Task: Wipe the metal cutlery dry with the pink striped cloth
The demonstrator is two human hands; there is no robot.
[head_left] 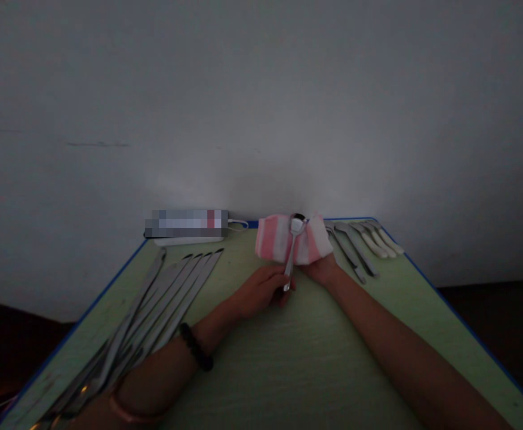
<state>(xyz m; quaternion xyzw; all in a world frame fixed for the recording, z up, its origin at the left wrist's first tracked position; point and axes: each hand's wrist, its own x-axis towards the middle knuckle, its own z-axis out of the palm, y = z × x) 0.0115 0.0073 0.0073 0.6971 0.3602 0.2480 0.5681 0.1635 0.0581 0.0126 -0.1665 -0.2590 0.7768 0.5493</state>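
Note:
My left hand (268, 288) pinches the lower handle of a shiny metal spoon (290, 254), its bowl pointing away from me. Behind the spoon a pink and white striped cloth (273, 239) is spread over my right hand (322, 269), which supports it from below. Most of the right hand's fingers are hidden under the cloth. The spoon's bowl lies against the cloth, above the middle of the table.
Several long metal utensils (185, 286) lie side by side at the left. More cutlery (355, 251), some with white handles (380, 242), lies at the right. A blurred box (185, 224) with a white cable (241, 224) stands at the back left of the blue-edged table (297, 364), near a wall (261, 107).

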